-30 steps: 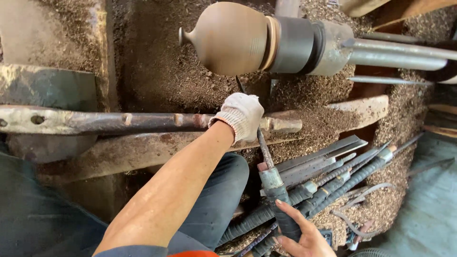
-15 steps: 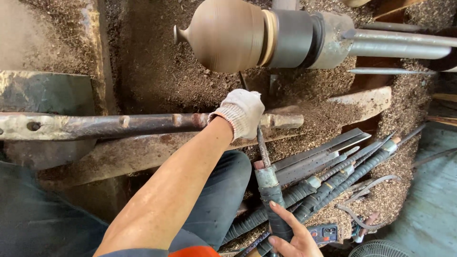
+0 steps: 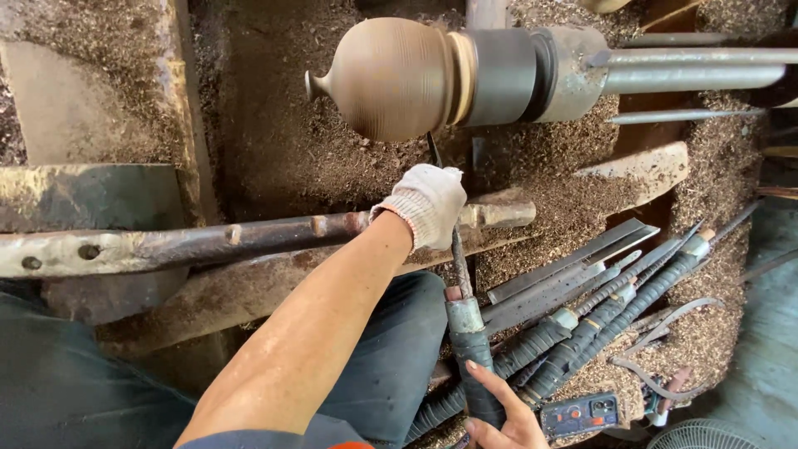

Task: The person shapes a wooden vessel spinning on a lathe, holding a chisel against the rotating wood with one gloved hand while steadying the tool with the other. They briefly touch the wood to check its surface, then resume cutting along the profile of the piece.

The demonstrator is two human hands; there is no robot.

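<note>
Across the left and middle of the frame runs a rusty metal bar [image 3: 208, 243], and the gloved left hand [image 3: 428, 204] rests on it, its grip clenched over the bar and the blade of a long chisel [image 3: 461, 308]. That tool slants from the lower middle of the frame up to the underside of a brown wooden vase [image 3: 391, 79] mounted sideways on a lathe [image 3: 540, 71] at the upper middle. Low in the frame, the bare right hand [image 3: 507, 416] has its grip closed around the wrapped handle.

The chisel looks stiff and fairly heavy, best held as now: one hand back on the taped handle, the other pinning the blade to the bar. The vase looks hard but thin at the neck, so probably fragile there.

Right of the handle lies a row of spare chisels [image 3: 598, 308]. Sawdust [image 3: 274, 141] covers every surface of the workshop, and a small fan [image 3: 702, 434] shows at the lower right.
</note>
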